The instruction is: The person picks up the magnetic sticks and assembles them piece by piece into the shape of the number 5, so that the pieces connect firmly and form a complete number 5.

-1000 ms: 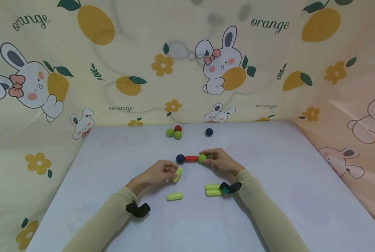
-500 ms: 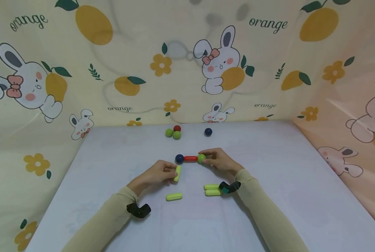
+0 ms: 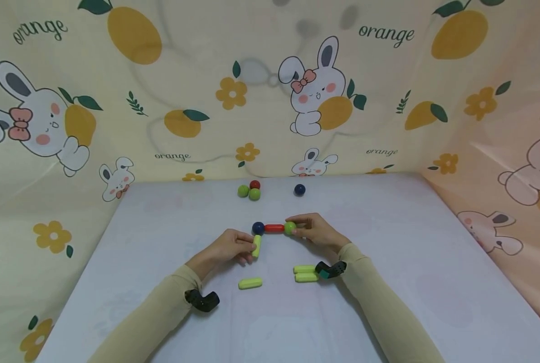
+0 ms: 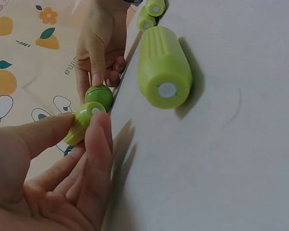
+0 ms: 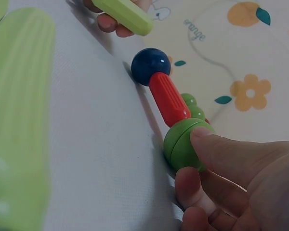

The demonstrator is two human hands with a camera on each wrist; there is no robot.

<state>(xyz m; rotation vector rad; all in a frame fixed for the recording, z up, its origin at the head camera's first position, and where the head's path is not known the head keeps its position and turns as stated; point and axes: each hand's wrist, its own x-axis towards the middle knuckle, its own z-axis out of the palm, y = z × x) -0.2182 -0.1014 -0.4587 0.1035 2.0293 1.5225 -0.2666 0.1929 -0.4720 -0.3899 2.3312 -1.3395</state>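
Between thumb and fingers, my left hand [image 3: 230, 247] pinches a yellow-green magnetic rod [image 3: 256, 246], its far end close to the dark blue ball [image 3: 258, 228]. In the right wrist view a small gap shows between that rod [image 5: 127, 15] and the blue ball [image 5: 151, 66]. A red rod [image 3: 274, 228] joins the blue ball to a green ball [image 5: 187, 144]. My right hand [image 3: 317, 232] grips this green ball with thumb and fingers. In the left wrist view, a round light magnet face shows on the end of the held rod [image 4: 82, 122].
One yellow-green rod [image 3: 250, 283] lies nearer the front. Two more rods [image 3: 306, 274] lie side by side by the right wrist. At the back sit two green balls [image 3: 243, 191], a red ball [image 3: 255, 185] and a dark blue ball [image 3: 299, 190], before a printed cloth backdrop [image 3: 197, 75].
My left hand has turned its yellow-green rod from slanted to nearly straight and moved it forward, closer to the blue ball. The right hand keeps its grip on the green ball.
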